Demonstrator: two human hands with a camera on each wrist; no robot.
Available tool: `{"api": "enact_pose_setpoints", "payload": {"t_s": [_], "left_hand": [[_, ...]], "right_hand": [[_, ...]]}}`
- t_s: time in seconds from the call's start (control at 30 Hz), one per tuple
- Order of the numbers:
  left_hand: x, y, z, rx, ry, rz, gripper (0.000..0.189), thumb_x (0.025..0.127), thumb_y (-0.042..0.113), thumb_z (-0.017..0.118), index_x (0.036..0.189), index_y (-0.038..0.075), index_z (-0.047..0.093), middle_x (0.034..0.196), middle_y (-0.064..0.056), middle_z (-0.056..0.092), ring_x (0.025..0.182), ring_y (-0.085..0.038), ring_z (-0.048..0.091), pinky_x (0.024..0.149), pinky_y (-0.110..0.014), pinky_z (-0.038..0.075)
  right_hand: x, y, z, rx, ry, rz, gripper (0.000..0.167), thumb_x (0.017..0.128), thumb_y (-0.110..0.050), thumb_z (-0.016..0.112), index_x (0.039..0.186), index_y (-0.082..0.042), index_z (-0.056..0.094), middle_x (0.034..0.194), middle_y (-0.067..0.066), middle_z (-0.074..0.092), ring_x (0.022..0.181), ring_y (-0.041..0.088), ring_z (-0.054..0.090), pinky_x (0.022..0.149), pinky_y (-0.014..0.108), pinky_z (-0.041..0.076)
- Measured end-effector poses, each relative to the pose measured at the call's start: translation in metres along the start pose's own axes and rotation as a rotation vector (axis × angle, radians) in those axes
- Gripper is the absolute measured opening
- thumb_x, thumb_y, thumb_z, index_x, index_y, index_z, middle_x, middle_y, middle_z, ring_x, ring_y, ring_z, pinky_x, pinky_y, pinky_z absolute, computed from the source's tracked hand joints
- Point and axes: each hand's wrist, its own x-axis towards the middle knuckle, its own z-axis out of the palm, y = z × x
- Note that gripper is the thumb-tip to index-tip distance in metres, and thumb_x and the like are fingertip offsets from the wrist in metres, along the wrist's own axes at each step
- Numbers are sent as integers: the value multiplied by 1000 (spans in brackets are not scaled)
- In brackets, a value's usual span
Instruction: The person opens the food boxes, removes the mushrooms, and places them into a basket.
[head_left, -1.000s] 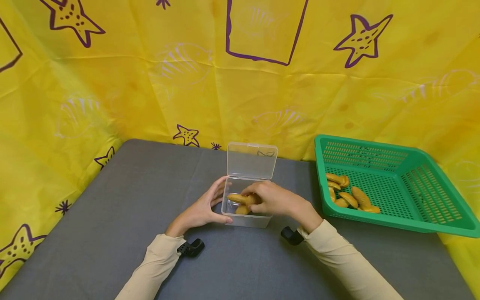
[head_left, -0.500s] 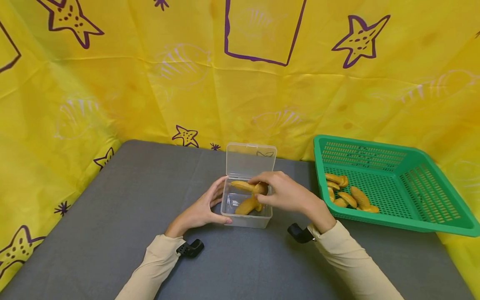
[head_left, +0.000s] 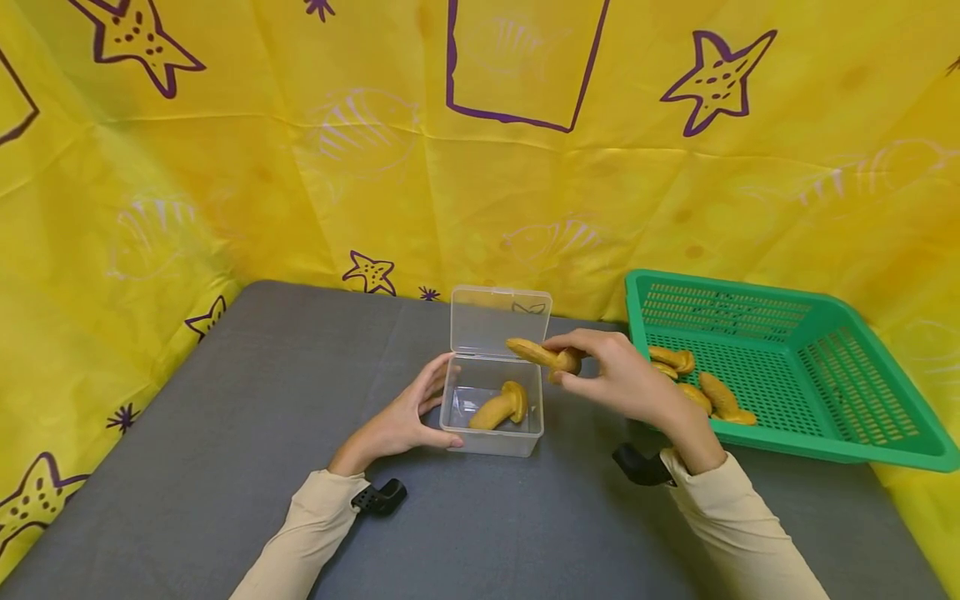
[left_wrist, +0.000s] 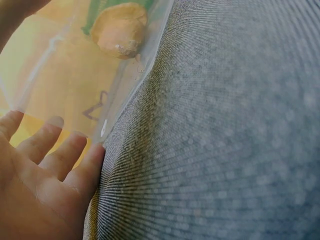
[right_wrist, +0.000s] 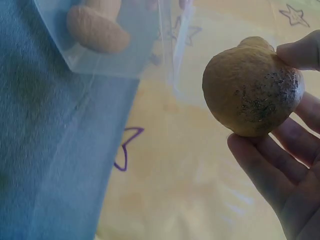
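A clear plastic box [head_left: 495, 443] stands on the table with its lid [head_left: 501, 323] raised at the back. My left hand [head_left: 405, 417] grips its left side, thumb at the front and fingers along the wall. Inside the box lies one brown mushroom [head_left: 497, 407], also visible through the wall in the left wrist view. My right hand [head_left: 626, 379] pinches another mushroom [head_left: 536, 353] in the air, right of the lid and above the rim. In the right wrist view the rounded, dark-speckled cap of that mushroom [right_wrist: 252, 90] sits between thumb and fingertips.
To the right is a green perforated basket [head_left: 795, 442] with several mushrooms [head_left: 720, 396] gathered at its left end. My right hand partly covers that corner. Yellow patterned cloth [head_left: 360, 200] hangs behind the grey table [head_left: 480, 525].
My right hand has lifted one mushroom out of the box and carried it up and to the right. The other mushroom stays inside. My left hand keeps its place on the box.
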Motion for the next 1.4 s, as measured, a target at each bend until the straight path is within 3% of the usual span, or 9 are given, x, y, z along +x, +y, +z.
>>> {"api": "enact_pose_setpoints", "payload": {"t_s": [0.13,0.33,0.53,0.6,0.77,1.0,1.1,1.3,1.4], "left_hand": [[0,0,0,7,0,-1,117,73,11,89,158,24,9,164,-16,20,152,-34,22,122,-51,27],[-1,0,0,8,1,-3,117,73,12,89,159,24,10,164,-16,21,152,-34,22,122,-52,27],[0,-1,0,9,0,3,117,73,12,89,158,25,9,163,-17,21,152,-34,22,121,-52,27],[0,-1,0,10,0,1,117,73,12,89,158,25,10,163,-17,21,152,-34,22,122,-52,27],[0,-1,0,8,-1,0,117,73,12,89,159,25,9,163,-18,21,152,-35,22,122,-52,26],[0,0,0,0,-2,-5,118,73,12,89,159,25,9,164,-17,19,152,-34,21,122,-52,26],[0,1,0,-2,-3,-8,117,73,12,88,159,25,9,164,-17,19,152,-34,21,122,-53,25],[0,2,1,-2,-2,-11,117,74,13,88,159,25,9,164,-18,19,152,-35,21,122,-52,25],[0,2,1,-1,-1,-16,117,73,12,88,159,25,9,164,-17,19,152,-34,22,122,-51,25]], "right_hand": [[-9,4,-8,-11,24,36,36,90,-18,74,125,-14,67,89,-11,66,87,6,60,83,33,54],[-24,14,-16,-42,83,83,37,91,-23,74,125,-15,67,89,-12,68,86,7,60,76,26,49],[-38,22,-23,-49,133,147,34,92,-23,72,125,-15,67,91,-8,70,95,12,64,88,40,55],[-42,24,-26,-45,149,153,33,93,-22,71,125,-15,67,88,-8,69,95,8,64,92,35,55],[-56,32,-36,-42,185,184,34,93,-22,71,126,-16,66,87,-9,71,93,-6,62,84,9,47],[-74,44,-42,-52,211,239,38,93,-24,71,130,-19,64,100,-5,70,96,-17,57,78,8,46],[-79,47,-44,-58,227,254,39,92,-24,72,130,-20,65,100,-3,72,97,-18,54,78,6,44],[-90,54,-52,-58,256,269,39,91,-23,73,129,-20,66,114,7,72,101,-24,48,82,0,41],[-97,61,-55,-73,269,269,38,91,-22,73,128,-18,66,116,0,70,100,-26,48,82,-2,40]]}}
